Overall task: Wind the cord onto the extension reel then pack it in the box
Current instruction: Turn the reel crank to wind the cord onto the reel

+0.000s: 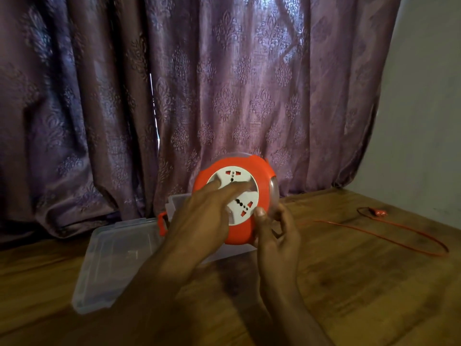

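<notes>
While a purple curtain (224,96) hangs behind the wooden table (349,283), a clear plastic box (117,255) lies open on it at the left. Above the box's right end, the orange reel (239,196) is held upright off the table. Fingers of the left hand (199,221) lie spread across its white face; the right hand (277,236) grips its lower right edge. Well apart to the right, the red cord (389,233) trails loose across the table to its plug (380,213).
</notes>
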`<state>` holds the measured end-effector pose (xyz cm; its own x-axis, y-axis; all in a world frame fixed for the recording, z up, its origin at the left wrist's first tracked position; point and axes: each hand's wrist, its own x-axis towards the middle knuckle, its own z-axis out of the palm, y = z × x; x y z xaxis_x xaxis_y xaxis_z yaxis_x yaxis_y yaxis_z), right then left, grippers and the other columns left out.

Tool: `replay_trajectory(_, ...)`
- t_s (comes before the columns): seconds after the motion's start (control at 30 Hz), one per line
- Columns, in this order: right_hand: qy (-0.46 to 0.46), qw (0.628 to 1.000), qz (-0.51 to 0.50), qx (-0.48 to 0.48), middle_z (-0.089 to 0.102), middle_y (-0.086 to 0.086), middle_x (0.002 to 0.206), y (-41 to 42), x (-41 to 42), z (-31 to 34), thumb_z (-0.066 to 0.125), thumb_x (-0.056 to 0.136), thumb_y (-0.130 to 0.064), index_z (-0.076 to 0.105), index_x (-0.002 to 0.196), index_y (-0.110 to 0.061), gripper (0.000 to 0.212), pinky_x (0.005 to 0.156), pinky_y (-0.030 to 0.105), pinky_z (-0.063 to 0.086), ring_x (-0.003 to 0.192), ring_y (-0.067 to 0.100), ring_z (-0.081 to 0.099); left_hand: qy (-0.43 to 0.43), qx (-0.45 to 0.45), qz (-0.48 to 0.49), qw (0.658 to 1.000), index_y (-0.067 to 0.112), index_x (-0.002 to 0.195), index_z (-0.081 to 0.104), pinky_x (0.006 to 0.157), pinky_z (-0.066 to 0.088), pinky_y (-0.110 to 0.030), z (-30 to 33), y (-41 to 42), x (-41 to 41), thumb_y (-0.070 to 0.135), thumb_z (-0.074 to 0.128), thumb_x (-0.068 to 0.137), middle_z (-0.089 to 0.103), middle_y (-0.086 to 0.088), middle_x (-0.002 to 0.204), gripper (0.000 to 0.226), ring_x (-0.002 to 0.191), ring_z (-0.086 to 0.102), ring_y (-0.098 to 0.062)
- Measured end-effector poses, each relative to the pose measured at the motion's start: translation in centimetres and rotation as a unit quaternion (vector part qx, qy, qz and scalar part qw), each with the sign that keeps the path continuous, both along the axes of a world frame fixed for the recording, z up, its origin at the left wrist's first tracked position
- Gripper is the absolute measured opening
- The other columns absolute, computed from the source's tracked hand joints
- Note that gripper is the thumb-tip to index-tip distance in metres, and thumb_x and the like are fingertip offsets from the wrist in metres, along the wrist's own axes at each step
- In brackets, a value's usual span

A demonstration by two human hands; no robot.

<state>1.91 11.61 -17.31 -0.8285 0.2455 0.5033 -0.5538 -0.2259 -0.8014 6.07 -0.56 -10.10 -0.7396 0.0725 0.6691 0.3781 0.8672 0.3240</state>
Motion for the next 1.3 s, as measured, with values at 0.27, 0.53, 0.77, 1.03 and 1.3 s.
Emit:
replay_trajectory(0.27, 0.017, 0.999, -0.046, -0.005, 0.073, -0.005, 0.115, 0.4, 0.5, 0.7, 0.070, 0.087, -0.051, 0.066, 0.114, -0.036, 0.032, 0.084, 0.053, 0.062, 0.109, 0.019, 0.071, -0.007, 0.234, 0.033, 0.972, 0.044, 0.109, 0.053, 0.069, 0.057, -0.038, 1.0, -0.1, 0.1, 0.040, 0.056, 0.082, 0.073, 0.006, 0.079, 0.027, 0.065, 0.071, -0.021)
replay_trajectory(0.53, 0.100, 0.989, -0.079, 0.073, 0.067, -0.007, 0.118, -0.7, 2.1, 0.5, 0.066, 0.088, -0.042, 0.062, 0.122, -0.030, 0.036, 0.082, 0.038, 0.061, 0.106, 0.017, 0.068, -0.133, 0.436, -0.021, 0.890, 0.033, 0.135, 0.046, 0.036, 0.041, -0.021, 0.6, 0.6, -0.2, 0.056, 0.063, 0.080, 0.070, -0.003, 0.081, 0.062, 0.038, 0.062, -0.018)
replay_trajectory(0.77, 0.092, 0.992, -0.054, 0.063, 0.066, -0.006, 0.122, -0.8, 1.9, 0.2, 0.067, 0.087, -0.042, 0.062, 0.124, -0.026, 0.041, 0.084, 0.032, 0.062, 0.108, 0.013, 0.069, -0.052, 0.222, 0.091, 0.969, 0.041, 0.134, 0.044, 0.081, 0.055, -0.038, 0.3, 0.1, -0.2, 0.065, 0.059, 0.072, 0.074, -0.002, 0.100, 0.068, 0.086, 0.071, -0.026)
replay_trajectory(1.03, 0.017, 1.000, 0.002, -0.009, 0.075, -0.002, 0.112, -0.3, 0.8, 0.0, 0.070, 0.089, -0.036, 0.068, 0.114, -0.028, 0.027, 0.085, 0.056, 0.061, 0.106, 0.020, 0.073, -0.004, -0.105, 0.104, 0.989, 0.057, 0.141, 0.024, 0.093, 0.048, -0.038, -0.3, 0.4, 0.2, 0.017, 0.046, 0.092, 0.031, 0.001, 0.155, 0.067, 0.121, 0.054, -0.027)
replay_trajectory(1.3, 0.026, 0.999, -0.034, -0.022, 0.074, -0.006, 0.110, 0.2, 0.4, 0.5, 0.068, 0.084, -0.047, 0.068, 0.110, -0.037, 0.028, 0.085, 0.056, 0.061, 0.108, 0.020, 0.072, 0.050, 0.176, 0.060, 0.981, 0.044, 0.113, 0.054, 0.073, 0.056, -0.033, 1.1, -0.3, 0.3, 0.036, 0.058, 0.085, 0.072, 0.011, 0.084, 0.030, 0.074, 0.069, -0.016)
